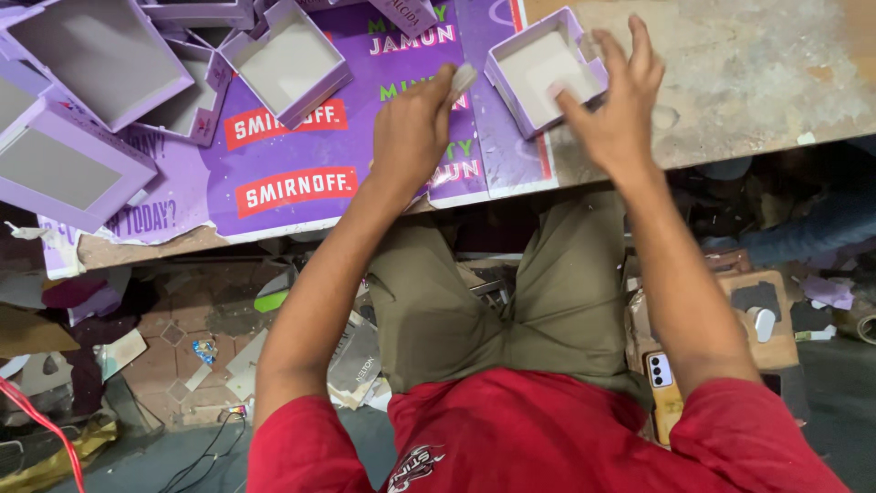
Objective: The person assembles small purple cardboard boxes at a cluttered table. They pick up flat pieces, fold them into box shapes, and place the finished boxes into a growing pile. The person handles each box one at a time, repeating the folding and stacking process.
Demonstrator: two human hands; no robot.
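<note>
At far left, a cluster of open lilac box trays [100, 55] crowds the worn desk [748, 82], about five countable, some cut off by the frame. They sit on a flat purple printed sheet [301, 155] bearing two red rectangular labels. Next, the left hand [412, 128], loosely curled, pinches a small pale scrap [464, 78]. Further right lies one lilac square box tray [543, 68], its white inside up. The right hand [616, 105], fingers spread wide, touches that tray's near edge.
</note>
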